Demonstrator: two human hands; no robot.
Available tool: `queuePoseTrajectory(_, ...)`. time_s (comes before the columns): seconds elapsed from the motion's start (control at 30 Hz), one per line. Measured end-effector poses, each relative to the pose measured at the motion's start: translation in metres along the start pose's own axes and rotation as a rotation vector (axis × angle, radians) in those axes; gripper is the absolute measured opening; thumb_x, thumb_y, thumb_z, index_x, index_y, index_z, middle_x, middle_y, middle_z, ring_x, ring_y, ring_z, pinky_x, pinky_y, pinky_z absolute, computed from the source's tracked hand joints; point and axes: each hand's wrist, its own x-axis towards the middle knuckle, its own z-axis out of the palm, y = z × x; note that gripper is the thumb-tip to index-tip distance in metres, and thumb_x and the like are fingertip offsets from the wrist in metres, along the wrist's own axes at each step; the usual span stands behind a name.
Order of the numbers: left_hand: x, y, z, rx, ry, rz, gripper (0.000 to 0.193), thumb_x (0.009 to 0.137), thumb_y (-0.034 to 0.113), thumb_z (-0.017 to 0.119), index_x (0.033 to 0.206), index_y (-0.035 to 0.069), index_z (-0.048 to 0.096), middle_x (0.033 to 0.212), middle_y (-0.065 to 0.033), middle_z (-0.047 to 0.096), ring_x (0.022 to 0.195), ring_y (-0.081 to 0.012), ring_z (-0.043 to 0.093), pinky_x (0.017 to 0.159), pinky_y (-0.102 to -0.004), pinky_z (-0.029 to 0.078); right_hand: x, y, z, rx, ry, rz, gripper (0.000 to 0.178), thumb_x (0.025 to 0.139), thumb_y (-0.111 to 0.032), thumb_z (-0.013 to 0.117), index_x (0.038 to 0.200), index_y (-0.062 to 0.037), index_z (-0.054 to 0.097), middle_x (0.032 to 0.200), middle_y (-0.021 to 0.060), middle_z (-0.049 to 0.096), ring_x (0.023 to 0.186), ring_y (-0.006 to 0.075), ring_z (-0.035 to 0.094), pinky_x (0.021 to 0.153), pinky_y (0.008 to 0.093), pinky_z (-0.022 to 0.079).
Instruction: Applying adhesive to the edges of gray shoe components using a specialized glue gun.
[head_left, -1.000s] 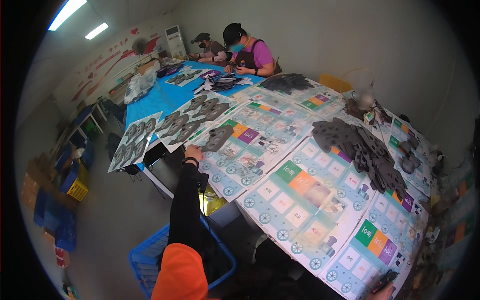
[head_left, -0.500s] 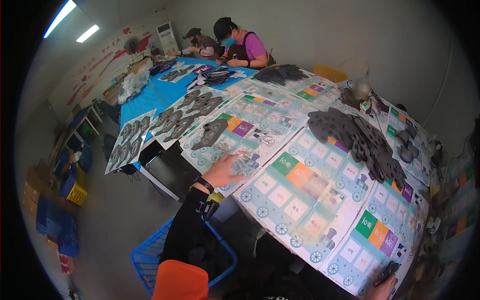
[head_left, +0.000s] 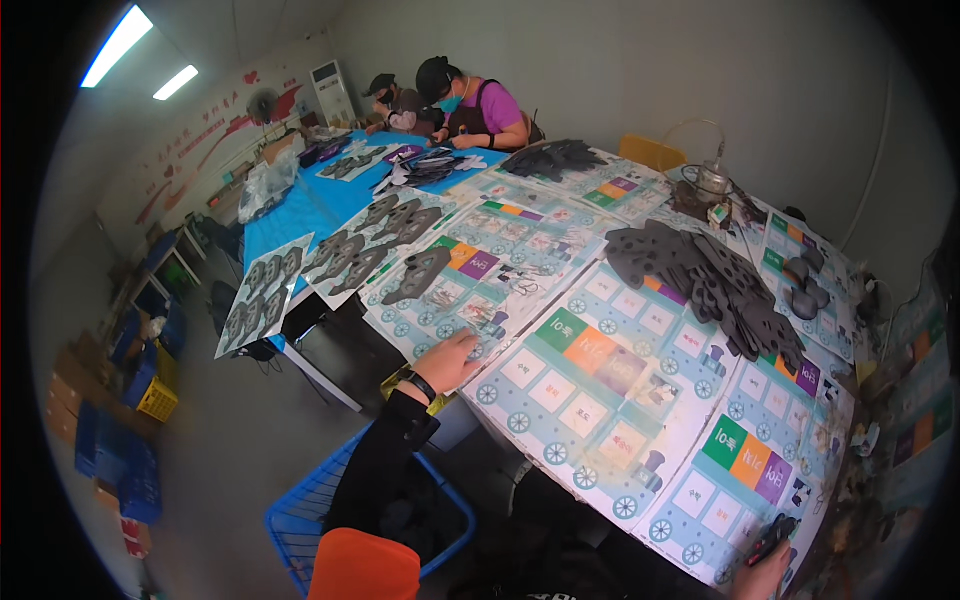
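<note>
My left hand [head_left: 452, 362] lies on the near left edge of a table covered in printed sheets [head_left: 590, 420], fingers stretched out and nothing held. Just beyond it is a dark grey foam piece [head_left: 418, 274] with holes, on the same sheets. My right hand [head_left: 764, 574] is at the near right edge, its fingers round a small black hand tool [head_left: 772, 540] with a little red on it. The tool's exact kind cannot be made out. A large heap of dark foam pieces [head_left: 700, 280] lies farther in, between the hands.
A blue basket [head_left: 292, 540] with dark pieces stands below my left forearm. Sheets of grey cut shapes [head_left: 265, 300] overhang the table's left side. Two people [head_left: 485, 110] work at the far blue-covered end. Another dark heap [head_left: 553, 158] and a metal pot [head_left: 710, 180] lie farther back.
The whole view has shifted slightly. My left hand's thumb and fingers are less spread; it stays at the table edge. My right hand keeps the tool. The far person has raised a hand.
</note>
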Motion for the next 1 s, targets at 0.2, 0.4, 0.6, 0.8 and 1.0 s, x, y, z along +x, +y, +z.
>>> queuePoseTrajectory(0.2,-0.013,0.006,0.001,0.161,0.111,-0.055,0.069,0.097,0.049,0.069,0.138,-0.005,0.058,0.147,-0.0289,0.058,0.135,-0.0486,0.057,0.112,-0.0494,0.050,-0.001,0.001,-0.003,0.075,-0.035,0.017,0.073,0.083,-0.055,0.084,0.127,0.0004,0.064,0.106,0.0287,0.070,0.096,0.0493,0.067,0.081,0.0594,0.055)
queuePoseTrajectory(0.4,-0.003,0.011,-0.004,0.104,0.035,-0.074,0.062,0.095,0.041,0.069,0.134,-0.006,0.062,0.143,-0.0310,0.061,0.131,-0.0456,0.060,0.109,-0.0494,0.052,0.000,0.006,0.005,0.152,-0.092,0.056,0.055,0.086,-0.021,0.075,0.132,0.0035,0.055,0.113,0.0267,0.065,0.105,0.0469,0.063,0.088,0.0539,0.052)
queuePoseTrajectory(0.6,-0.005,0.007,-0.001,0.082,0.050,-0.025,0.062,0.096,0.039,0.068,0.137,-0.006,0.061,0.147,-0.0307,0.059,0.132,-0.0468,0.060,0.111,-0.0495,0.051,-0.003,0.010,0.015,0.249,-0.088,0.128,0.049,0.079,0.002,0.067,0.125,0.0047,0.052,0.114,0.0268,0.059,0.112,0.0512,0.055,0.095,0.0558,0.047)
queuePoseTrajectory(0.8,-0.008,0.012,-0.004,-0.037,0.104,-0.057,0.054,0.096,0.034,0.070,0.132,-0.005,0.066,0.140,-0.0290,0.065,0.130,-0.0450,0.061,0.110,-0.0490,0.051,-0.003,0.006,0.010,0.242,-0.081,0.119,0.050,0.075,0.005,0.068,0.123,0.0050,0.052,0.115,0.0273,0.059,0.116,0.0506,0.054,0.098,0.0555,0.047)
queuePoseTrajectory(1.0,-0.001,0.016,0.016,0.218,0.218,-0.055,0.071,0.099,0.044,0.068,0.140,-0.012,0.054,0.131,-0.0347,0.067,0.118,-0.0519,0.066,0.102,-0.0520,0.055,0.000,-0.003,0.001,0.264,-0.071,0.115,0.048,0.077,0.003,0.070,0.121,0.0049,0.052,0.117,0.0277,0.059,0.116,0.0505,0.055,0.098,0.0557,0.047)
